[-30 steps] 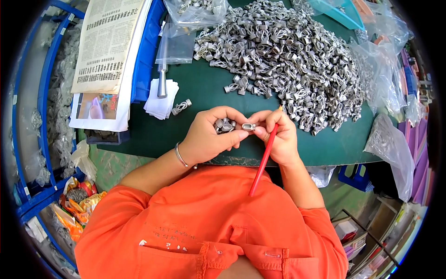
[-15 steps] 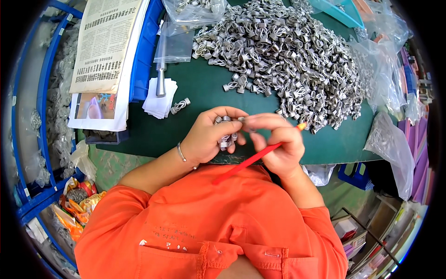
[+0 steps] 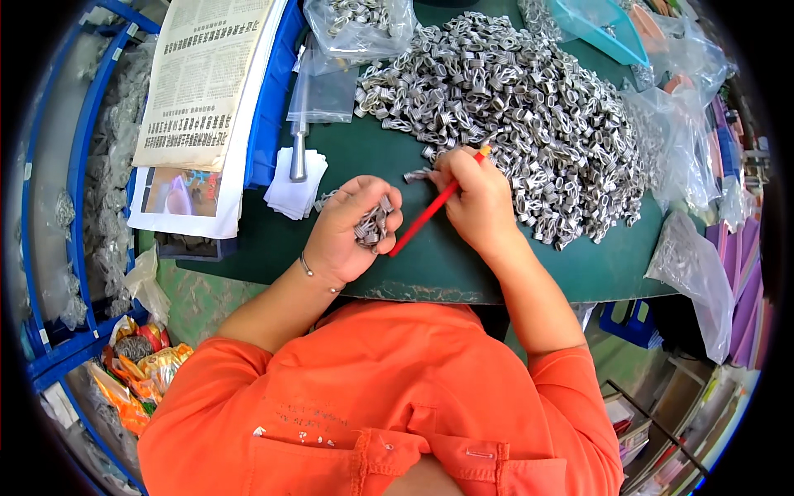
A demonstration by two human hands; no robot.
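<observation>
My left hand [image 3: 337,236] is curled around several small silvery metal looped fittings [image 3: 374,225], held in its palm and fingers. Across my right hand [image 3: 481,202] lies a slim red stick with a yellow end [image 3: 423,221], like a pen or pencil, pointing down toward my left hand. The right fingertips are closed at the left edge of a big pile of the same fittings [image 3: 538,132]. They touch a single fitting [image 3: 416,175] there; their exact grip on it is hidden. Another loose fitting lies partly behind my left hand.
White paper slips [image 3: 289,194] lie under a metal-handled tool [image 3: 298,157]. To the left are a blue bin [image 3: 273,107] and a newspaper [image 3: 198,91]. Clear plastic bags [image 3: 695,256] and a turquoise tray [image 3: 600,33] border the pile on the right, on the green table [image 3: 397,277].
My hands have separated. The right one moved up and away to the pile, still holding the red stick; the left shifted slightly left, keeping its fittings.
</observation>
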